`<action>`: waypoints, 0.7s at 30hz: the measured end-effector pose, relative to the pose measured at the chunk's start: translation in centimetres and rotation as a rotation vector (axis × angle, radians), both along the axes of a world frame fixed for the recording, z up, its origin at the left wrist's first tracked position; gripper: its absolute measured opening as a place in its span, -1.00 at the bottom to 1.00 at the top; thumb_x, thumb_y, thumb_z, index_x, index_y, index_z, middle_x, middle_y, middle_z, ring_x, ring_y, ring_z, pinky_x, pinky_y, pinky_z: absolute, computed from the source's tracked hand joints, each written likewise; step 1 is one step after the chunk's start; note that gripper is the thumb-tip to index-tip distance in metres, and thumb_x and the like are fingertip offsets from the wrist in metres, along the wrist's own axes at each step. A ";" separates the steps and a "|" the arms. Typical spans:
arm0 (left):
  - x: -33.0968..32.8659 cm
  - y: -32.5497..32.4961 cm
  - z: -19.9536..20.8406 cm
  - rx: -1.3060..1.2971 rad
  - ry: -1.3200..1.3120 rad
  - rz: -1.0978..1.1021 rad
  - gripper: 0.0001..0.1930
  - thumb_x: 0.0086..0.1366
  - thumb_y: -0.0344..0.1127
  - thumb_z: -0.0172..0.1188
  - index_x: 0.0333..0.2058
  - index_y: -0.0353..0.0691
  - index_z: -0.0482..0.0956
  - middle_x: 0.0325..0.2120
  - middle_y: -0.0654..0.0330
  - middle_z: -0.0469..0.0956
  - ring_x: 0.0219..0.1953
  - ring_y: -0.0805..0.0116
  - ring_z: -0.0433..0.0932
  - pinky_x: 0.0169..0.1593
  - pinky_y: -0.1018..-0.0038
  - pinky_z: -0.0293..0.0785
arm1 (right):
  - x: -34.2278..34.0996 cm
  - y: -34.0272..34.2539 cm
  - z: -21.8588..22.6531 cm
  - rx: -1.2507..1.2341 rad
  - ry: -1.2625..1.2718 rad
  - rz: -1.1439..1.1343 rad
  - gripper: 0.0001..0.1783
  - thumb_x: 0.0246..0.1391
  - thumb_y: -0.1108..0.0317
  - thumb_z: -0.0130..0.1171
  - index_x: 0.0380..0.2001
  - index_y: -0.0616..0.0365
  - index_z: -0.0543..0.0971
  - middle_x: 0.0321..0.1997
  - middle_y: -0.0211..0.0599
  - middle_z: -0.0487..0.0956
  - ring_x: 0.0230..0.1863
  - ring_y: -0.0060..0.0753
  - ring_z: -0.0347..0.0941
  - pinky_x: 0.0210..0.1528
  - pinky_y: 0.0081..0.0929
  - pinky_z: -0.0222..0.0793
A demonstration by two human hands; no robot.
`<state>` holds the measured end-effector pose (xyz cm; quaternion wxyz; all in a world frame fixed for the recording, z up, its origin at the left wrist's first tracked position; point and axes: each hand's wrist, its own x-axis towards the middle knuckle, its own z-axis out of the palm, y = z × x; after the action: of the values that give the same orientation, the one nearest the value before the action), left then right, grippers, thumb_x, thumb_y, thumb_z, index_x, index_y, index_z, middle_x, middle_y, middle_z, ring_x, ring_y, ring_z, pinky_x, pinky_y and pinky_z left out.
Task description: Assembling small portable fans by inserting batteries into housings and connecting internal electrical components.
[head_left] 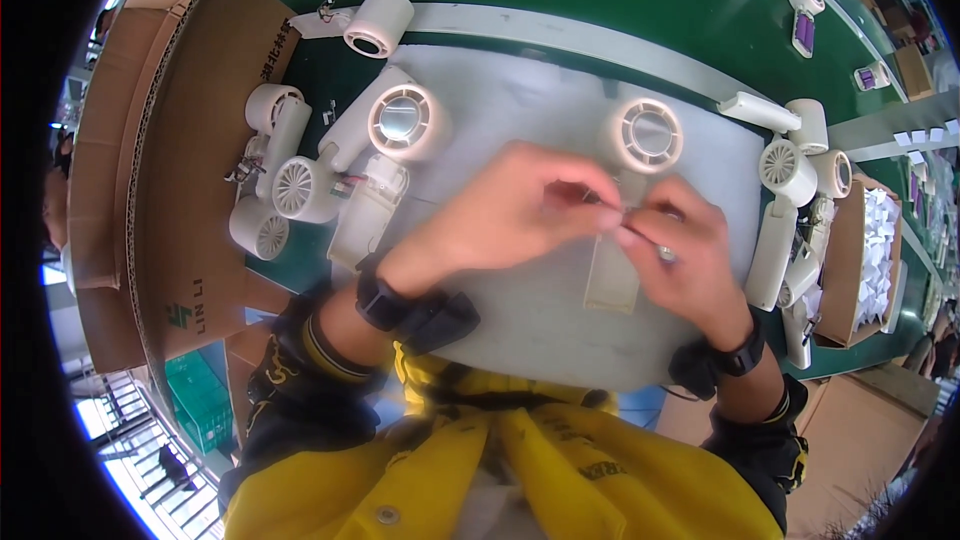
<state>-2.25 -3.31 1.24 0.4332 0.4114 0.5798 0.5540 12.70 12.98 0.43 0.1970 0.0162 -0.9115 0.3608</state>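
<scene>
A white handheld fan (648, 162) lies on the pale foam mat (500, 315), its round head away from me and its opened handle (611, 285) toward me. Over that handle my left hand (520, 208) pinches thumb and forefinger together. My right hand (685, 258) pinches too, its fingertips meeting the left ones. Whatever sits between them is too small and hidden to name. A small shiny round spot shows by the right fingers. Another fan head (404, 124) rests left of my hands, near an open handle shell (370, 215).
More white fan parts (300, 190) are piled at the left beside a tall cardboard box (205, 160). Others (788, 175) lie at the right, near a carton (850, 280) of small white pieces. A pale rail (540, 25) crosses the green table behind the mat.
</scene>
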 end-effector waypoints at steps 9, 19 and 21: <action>0.1 0.2 0.2 -0.119 -0.053 0.064 -0.90 0.30 -0.46 0.24 -0.25 -0.37 0.59 -0.41 0.23 0.60 -0.39 0.57 0.53 -0.27 0.59 0.51 | -0.2 -0.4 0.2 0.101 0.150 -0.109 -0.86 -0.14 0.47 0.40 -0.44 0.12 0.64 -0.51 -0.36 0.40 -0.60 -0.42 0.36 -0.61 -0.49 0.27; -0.2 0.1 0.5 -0.076 -0.122 0.028 -0.81 0.23 -0.56 0.26 -0.16 -0.36 0.59 -0.33 0.23 0.60 -0.32 0.56 0.55 -0.19 0.58 0.52 | -0.2 -0.5 0.2 -0.107 -0.018 -0.094 -0.86 -0.08 0.51 0.38 -0.37 0.15 0.67 -0.47 -0.34 0.41 -0.54 -0.42 0.36 -0.55 -0.51 0.29; -0.4 0.1 0.7 -0.049 -0.154 0.020 -0.77 0.21 -0.59 0.26 -0.14 -0.36 0.59 -0.31 0.23 0.60 -0.30 0.56 0.55 -0.17 0.58 0.53 | -0.2 0.0 0.3 -0.190 -0.038 -0.056 -0.86 -0.08 0.51 0.38 -0.36 0.17 0.68 -0.45 -0.33 0.41 -0.52 -0.44 0.36 -0.52 -0.52 0.29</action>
<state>-2.63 -3.20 1.93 0.4811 0.3511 0.5621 0.5739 12.46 12.98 0.76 0.1904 -0.0351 -0.8768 0.4401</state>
